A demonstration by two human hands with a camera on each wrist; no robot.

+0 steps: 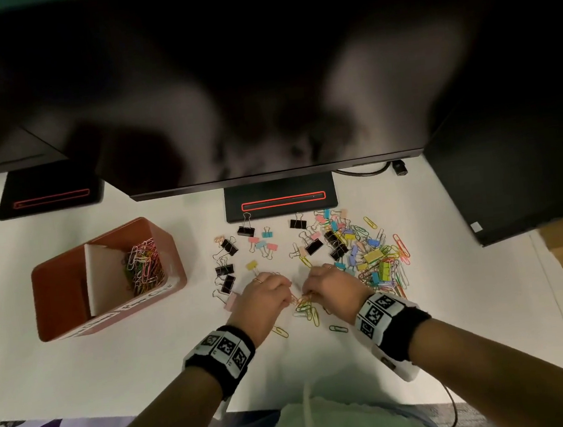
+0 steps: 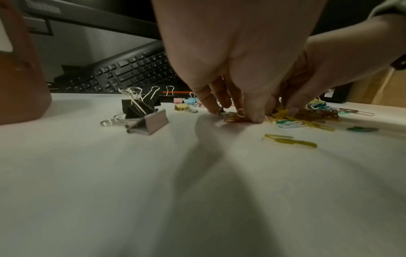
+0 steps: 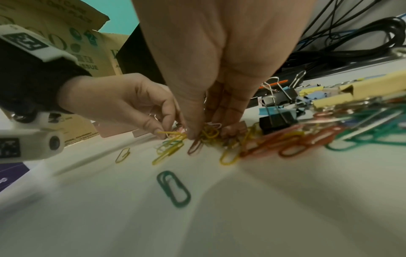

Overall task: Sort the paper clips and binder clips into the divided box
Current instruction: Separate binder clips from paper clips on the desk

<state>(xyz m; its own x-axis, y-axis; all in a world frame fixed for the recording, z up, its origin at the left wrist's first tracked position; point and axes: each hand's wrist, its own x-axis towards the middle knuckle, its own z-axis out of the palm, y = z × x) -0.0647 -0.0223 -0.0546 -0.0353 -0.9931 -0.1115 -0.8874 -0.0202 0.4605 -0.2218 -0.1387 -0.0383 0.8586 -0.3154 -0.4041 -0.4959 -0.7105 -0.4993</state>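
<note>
Pinching with both hands, left hand (image 1: 264,297) and right hand (image 1: 331,286), light, slippery, tangle-prone paper clips (image 1: 304,305) are gripped by their wire loops near the desk's front edge.

Coloured wire paper clips (image 1: 386,265) and black and pastel metal binder clips (image 1: 336,242) lie scattered flat on the desk; the red-brown plastic divided box (image 1: 55,269) holds paper clips in its right compartment.
</note>
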